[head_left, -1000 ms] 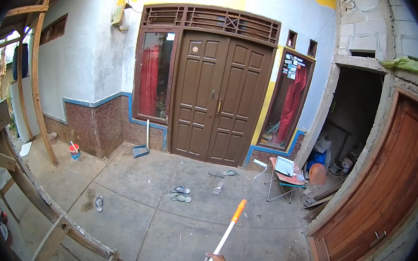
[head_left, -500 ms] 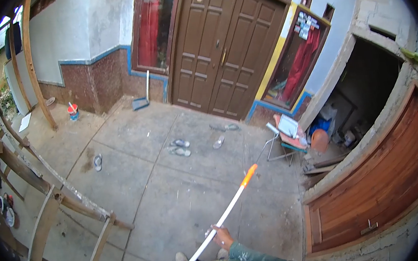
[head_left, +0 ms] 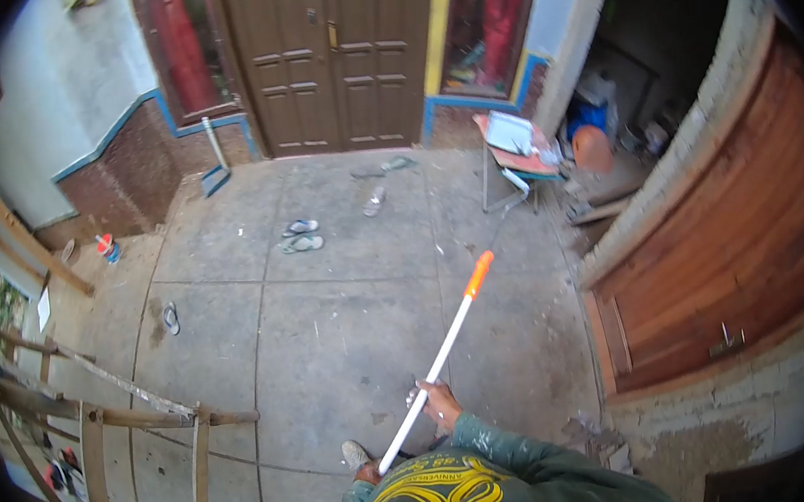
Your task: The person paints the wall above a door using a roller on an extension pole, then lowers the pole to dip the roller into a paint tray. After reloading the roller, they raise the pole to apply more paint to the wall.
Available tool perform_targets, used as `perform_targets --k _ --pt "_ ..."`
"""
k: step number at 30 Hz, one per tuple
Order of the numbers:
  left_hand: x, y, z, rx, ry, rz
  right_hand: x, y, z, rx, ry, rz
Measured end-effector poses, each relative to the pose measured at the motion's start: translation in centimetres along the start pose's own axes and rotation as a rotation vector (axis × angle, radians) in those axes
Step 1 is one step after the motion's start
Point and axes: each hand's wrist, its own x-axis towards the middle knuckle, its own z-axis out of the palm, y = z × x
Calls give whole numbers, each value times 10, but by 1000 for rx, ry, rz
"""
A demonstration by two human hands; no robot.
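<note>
A long paint roller with a white pole [head_left: 442,357] and an orange grip [head_left: 481,275] slants away from my body, up and to the right. Its thin wire frame ends in a white roller head [head_left: 515,182], which overlaps the chair's front in this view. Partway along the pole, my right hand [head_left: 439,404] is closed around it. Down at the near end, my left hand [head_left: 369,472] is closed on the pole, partly hidden by my green shirt [head_left: 527,479].
A folding chair [head_left: 519,160] holds a white paint tray [head_left: 509,132]. Sandals [head_left: 301,244] lie on the concrete floor before a brown double door [head_left: 334,75]. A wooden ladder-like frame [head_left: 139,415] stands left, a wooden door panel [head_left: 716,233] right. A dustpan [head_left: 215,179] rests by the wall.
The view has turned and tilted downward, so the doors sit higher and more upright. Both hands still hold the pole, now at a steeper slant in view.
</note>
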Motion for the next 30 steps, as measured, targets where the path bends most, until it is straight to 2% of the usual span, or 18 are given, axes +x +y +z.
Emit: perform_targets --k 4,7,10,13,14,16,18,20,23,25,27,30 --pt "24 7 40 169 46 -37 -2 -34 -38 39 4 -9" --pt "38 48 41 236 59 -73 4 -61 -58 75 -45 -46" --pt "33 164 12 82 108 -137 6 -97 -64 65 -49 -83" --pt "53 172 9 114 73 -141 21 -136 -70 96 -101 -134" --pt "63 145 20 103 131 -89 27 -149 -72 93 -93 -179" --pt "74 160 14 98 108 -97 37 -173 -77 95 -79 -236" --pt "83 204 5 107 72 -93 39 -197 -75 79 -67 -263" --pt "109 234 2 93 48 -64 52 -205 -82 14 -57 -300" --pt "167 264 11 72 57 40 51 -225 -84 -239 -42 -313" --pt "216 289 16 61 169 218 56 -236 -85 -347 -65 -312" --pt "278 309 23 14 158 216 78 -244 -94 -441 -106 -328" --pt "331 344 32 -144 131 210 93 -286 -105 -468 -148 -280"
